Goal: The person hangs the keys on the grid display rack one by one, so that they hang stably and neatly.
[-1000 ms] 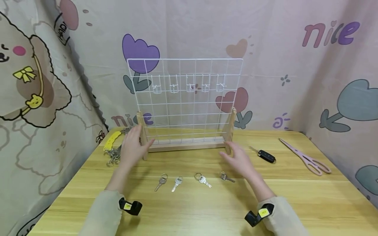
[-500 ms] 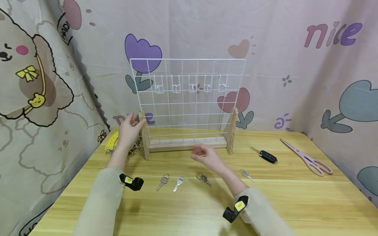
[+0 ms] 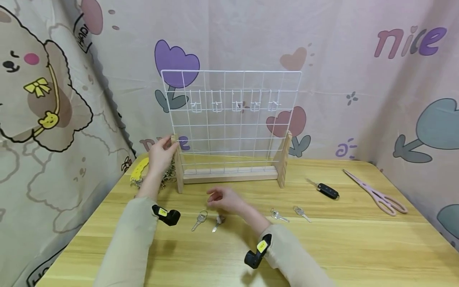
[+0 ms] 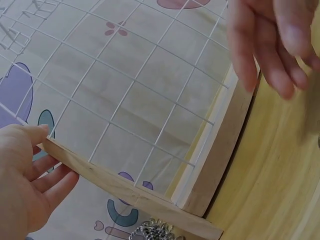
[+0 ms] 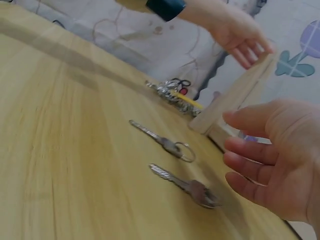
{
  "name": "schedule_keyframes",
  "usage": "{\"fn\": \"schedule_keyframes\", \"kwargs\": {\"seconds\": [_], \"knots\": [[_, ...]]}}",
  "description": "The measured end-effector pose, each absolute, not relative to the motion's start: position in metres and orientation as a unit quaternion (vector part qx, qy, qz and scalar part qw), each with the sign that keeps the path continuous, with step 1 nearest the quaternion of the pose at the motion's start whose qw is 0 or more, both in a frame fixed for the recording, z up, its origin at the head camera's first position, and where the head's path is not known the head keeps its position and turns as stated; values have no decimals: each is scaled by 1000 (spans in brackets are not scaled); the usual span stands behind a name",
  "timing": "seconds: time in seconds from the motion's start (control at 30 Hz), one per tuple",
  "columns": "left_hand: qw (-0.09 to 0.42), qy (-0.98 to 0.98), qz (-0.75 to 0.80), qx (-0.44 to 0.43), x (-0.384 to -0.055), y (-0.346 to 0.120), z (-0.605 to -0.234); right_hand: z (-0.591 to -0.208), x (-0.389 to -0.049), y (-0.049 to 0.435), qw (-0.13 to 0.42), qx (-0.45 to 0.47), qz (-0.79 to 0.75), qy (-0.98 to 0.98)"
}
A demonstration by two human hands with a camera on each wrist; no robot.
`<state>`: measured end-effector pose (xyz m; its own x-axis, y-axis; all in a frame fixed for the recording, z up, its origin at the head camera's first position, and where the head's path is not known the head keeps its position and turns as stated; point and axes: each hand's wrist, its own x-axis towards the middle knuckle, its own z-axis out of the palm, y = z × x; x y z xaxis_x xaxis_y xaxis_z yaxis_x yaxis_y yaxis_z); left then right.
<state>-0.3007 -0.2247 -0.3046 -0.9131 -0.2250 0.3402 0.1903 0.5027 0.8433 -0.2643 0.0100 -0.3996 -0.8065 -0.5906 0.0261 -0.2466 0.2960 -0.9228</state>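
Note:
My left hand (image 3: 160, 156) grips the top of the left wooden post (image 3: 178, 169) of a white wire grid rack (image 3: 226, 119). In the left wrist view its thumb lies on the post's front edge, fingers behind. My right hand (image 3: 225, 199) hovers over the table in front of the rack, fingers loosely bent and holding nothing. Just below it lie a key with a ring (image 3: 201, 218) and a second key (image 5: 195, 190). Farther right are another key (image 3: 279, 215) and a key (image 3: 302, 213) beside it. Small white hooks (image 3: 236, 106) hang in a row on the grid.
A black car key (image 3: 328, 191) lies right of the rack, with pink-handled scissors (image 3: 380, 197) beyond it. Behind my left hand sit a yellow item (image 3: 139, 169) and a heap of metal chains (image 3: 167, 175). A printed curtain (image 3: 229, 32) stands behind the table.
My right hand has left the rack's right post and swept left over the keys, uncovering those on the right. My left hand has moved up to the left post's top.

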Motion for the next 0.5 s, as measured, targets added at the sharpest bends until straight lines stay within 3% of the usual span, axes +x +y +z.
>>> {"fn": "schedule_keyframes", "kwargs": {"seconds": [0.5], "knots": [[208, -841, -499, 23, -301, -223, -305, -413, -259, -11, 149, -307, -428, 837]]}}
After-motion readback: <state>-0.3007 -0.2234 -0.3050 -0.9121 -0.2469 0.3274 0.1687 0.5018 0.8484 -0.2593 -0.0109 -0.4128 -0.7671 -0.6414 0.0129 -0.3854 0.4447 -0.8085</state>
